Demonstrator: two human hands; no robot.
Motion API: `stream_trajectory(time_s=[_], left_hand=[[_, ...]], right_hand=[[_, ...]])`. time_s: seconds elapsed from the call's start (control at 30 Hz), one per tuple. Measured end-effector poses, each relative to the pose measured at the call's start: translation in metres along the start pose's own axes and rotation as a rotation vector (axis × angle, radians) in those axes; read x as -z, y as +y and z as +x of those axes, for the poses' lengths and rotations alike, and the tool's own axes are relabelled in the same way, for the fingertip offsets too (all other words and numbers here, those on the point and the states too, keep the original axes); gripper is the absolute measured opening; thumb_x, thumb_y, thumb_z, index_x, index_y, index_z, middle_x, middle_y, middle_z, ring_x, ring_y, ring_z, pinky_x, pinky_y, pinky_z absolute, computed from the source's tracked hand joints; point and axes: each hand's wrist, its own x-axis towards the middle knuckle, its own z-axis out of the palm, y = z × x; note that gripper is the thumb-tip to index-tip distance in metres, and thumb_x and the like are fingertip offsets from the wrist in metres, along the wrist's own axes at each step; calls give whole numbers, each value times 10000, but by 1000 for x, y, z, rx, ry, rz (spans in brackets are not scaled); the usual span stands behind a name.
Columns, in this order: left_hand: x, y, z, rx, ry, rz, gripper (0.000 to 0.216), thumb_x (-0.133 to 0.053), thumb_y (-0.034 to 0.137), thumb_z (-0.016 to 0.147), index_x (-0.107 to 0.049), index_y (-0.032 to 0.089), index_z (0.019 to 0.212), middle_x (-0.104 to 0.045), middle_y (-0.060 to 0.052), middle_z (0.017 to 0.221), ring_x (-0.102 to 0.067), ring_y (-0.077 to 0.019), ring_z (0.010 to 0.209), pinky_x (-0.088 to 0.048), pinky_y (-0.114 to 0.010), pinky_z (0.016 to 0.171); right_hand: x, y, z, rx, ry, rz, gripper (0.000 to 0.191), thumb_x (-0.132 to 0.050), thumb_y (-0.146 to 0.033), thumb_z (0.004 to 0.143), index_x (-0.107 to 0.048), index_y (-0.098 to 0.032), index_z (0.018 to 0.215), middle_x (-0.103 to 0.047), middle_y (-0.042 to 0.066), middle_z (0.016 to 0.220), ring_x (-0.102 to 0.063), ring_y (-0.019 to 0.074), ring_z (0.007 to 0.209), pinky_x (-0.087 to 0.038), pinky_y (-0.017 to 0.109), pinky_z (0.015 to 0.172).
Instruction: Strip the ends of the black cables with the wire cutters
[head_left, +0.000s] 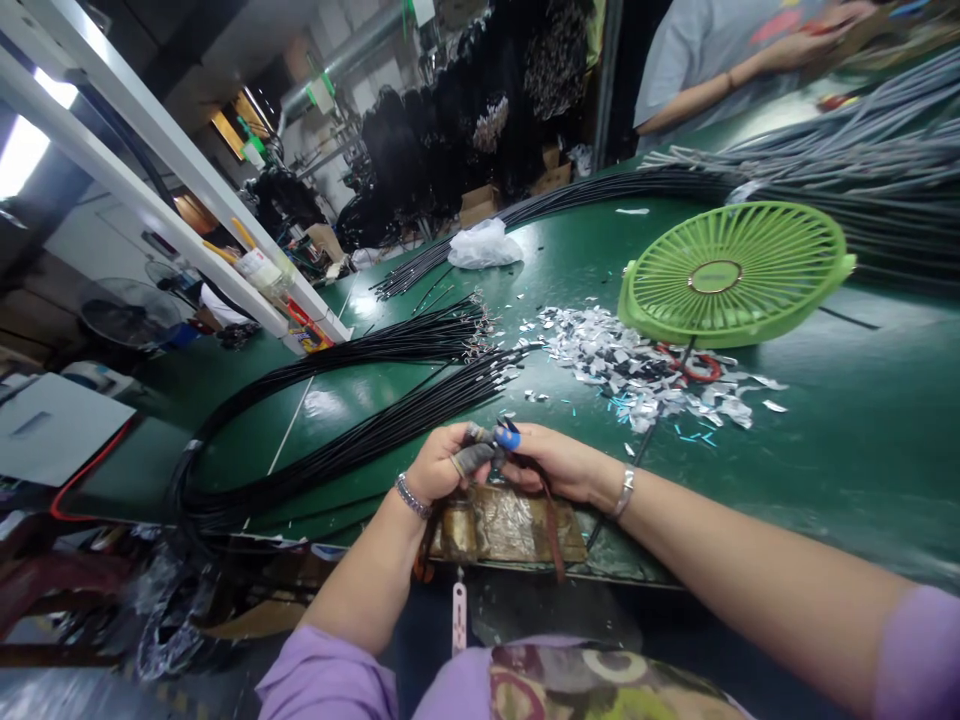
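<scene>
A thin black cable is pinched between the left hand and right hand, held together above the green tabletop's near edge.

Left of the scraps lie cables (fan behind the scraps)

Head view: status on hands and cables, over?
Left hand and right hand pinch a small piece at table edge. Cables lie just beyond. Scraps, fan farther back.
</scene>
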Motion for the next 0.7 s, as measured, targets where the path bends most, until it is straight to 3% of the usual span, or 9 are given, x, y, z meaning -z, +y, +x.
stream_trajectory(time_s=[0.17, 0.27, 0.43, 0.7], left_hand=[[-2, -3, 7, 51, 83, -102, 484, -598, 620, 731, -544, 140, 758, -549, 36, 510, -373, -27, 325, -254, -157, 341], [-4, -3, 10, 72, 187, -127, 481, -615, 611, 713, -536, 145, 802, -537, 56, 492, -359, -29, 308, -229, -158, 324], [-4, -5, 12, 29, 363, -111, 450, -620, 587, 711, -513, 155, 775, -535, 63, 486, -358, -27, 308, -227, -160, 326], [-5, -3, 11, 13, 339, 7, 377, -614, 522, 743, -551, 152, 778, -541, 54, 497, -379, -29, 333, -256, -161, 344]], right_hand=[[-4, -4, 1, 81, 234, -132, 509, -614, -677, 675, -497, -182, 698, -447, -68, 481, -230, 40, 368, -161, 203, 362], [-2, -6, -1, 145, 326, -287, 542, -480, -732, 737, -487, -193, 682, -458, -50, 519, -255, 58, 393, -197, 223, 378], [4, -1, -3, 244, 344, -574, 534, -379, -682, 828, -528, -201, 649, -382, -42, 491, -303, 104, 466, -239, 261, 439], [-1, 2, -1, 215, 345, -559, 510, -398, -659, 828, -524, -196, 654, -435, -23, 548, -313, 104, 488, -253, 250, 446]])
